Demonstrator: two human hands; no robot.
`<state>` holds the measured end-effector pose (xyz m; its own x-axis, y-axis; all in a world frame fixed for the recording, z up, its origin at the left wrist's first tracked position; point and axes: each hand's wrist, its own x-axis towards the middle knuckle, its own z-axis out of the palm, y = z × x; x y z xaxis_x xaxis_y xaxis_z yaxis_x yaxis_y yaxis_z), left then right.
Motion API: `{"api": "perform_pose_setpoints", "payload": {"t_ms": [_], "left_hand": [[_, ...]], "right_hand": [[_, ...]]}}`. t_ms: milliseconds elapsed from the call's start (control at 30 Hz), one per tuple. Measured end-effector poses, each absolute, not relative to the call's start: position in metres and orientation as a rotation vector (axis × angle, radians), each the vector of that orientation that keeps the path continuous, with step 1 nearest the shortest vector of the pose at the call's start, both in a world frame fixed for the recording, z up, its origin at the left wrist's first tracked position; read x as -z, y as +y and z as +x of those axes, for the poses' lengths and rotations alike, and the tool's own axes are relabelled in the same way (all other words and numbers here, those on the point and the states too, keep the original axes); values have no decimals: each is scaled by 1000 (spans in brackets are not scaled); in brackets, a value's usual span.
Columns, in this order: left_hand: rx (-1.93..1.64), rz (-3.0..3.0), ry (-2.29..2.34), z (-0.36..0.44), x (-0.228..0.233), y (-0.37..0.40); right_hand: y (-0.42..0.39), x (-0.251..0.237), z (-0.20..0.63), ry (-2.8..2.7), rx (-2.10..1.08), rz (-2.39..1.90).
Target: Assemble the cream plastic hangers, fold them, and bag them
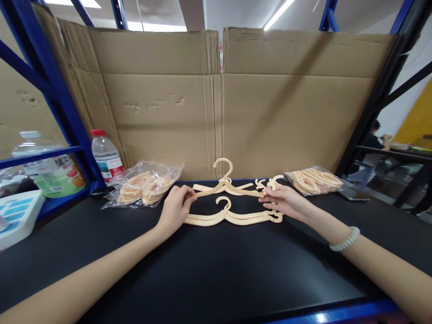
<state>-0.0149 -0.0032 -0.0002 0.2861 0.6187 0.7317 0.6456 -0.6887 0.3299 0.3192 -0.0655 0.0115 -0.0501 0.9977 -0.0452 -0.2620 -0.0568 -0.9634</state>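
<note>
Both hands raise a cream plastic hanger [224, 185] at the table's twelve o'clock.

Left hand [173, 208] fingers pinch its left arm, right hand [285, 201] fingers pinch its right tip; a second cream hanger [232, 217] lies just beneath on the black tabletop [216, 270]. It looks mid-assembly; aligning the ends likely comes next.

On the surface [209, 270], one hanger [232, 217] lies nearest, another hanger [224, 184] behind it is held between the left hand [173, 209] and right hand [285, 201], bags [145, 184] sit left and right, and a bottle [106, 155] stands far left before the cardboard [216, 99].
</note>
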Motion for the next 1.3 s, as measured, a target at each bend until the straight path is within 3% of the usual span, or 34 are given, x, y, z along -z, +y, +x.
{"api": "perform_pose_setpoints", "payload": {"t_ms": [400,933,1167,1300], "left_hand": [[1413,-2506,-1152,-14,0,-6],[1340,-2516,-1072,-12,3,-13],[1178,-2572,-996,-11,-2,-15],[901,-2615,-835,-15,-20,-18]], "right_hand": [[-64,-6,316,-915,-1465,-1065],[-68,2,310,-1004,-1242,-1150],[-66,1,312,-956,-1236,-1062],[-68,-5,311,-939,-1265,-1016]]}}
